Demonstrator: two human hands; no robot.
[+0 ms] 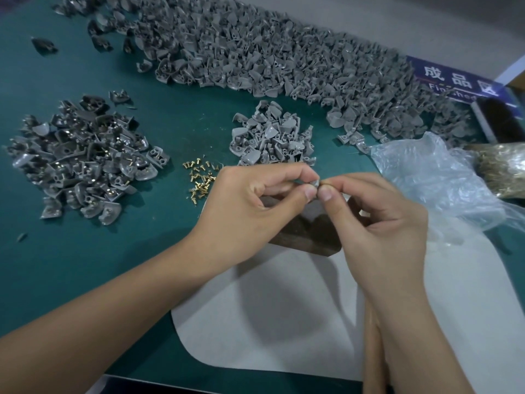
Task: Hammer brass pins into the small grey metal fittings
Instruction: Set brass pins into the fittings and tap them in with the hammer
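The left hand (250, 206) pinches a small grey fitting (314, 183), mostly hidden by fingertips, while the right hand (380, 223) pinches a tiny brass pin (324, 183) against it.

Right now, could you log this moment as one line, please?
left hand: pinches grey fitting | right hand: pinches at fitting | loose brass pins: on mat

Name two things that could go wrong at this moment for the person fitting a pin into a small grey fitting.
1. The left hand and right hand pinch the fitting only at the fingertips; it may slip and fall.
2. The loose brass pins lie beside the left hand, so a wrist movement could scatter them into the pile of pinned fittings.
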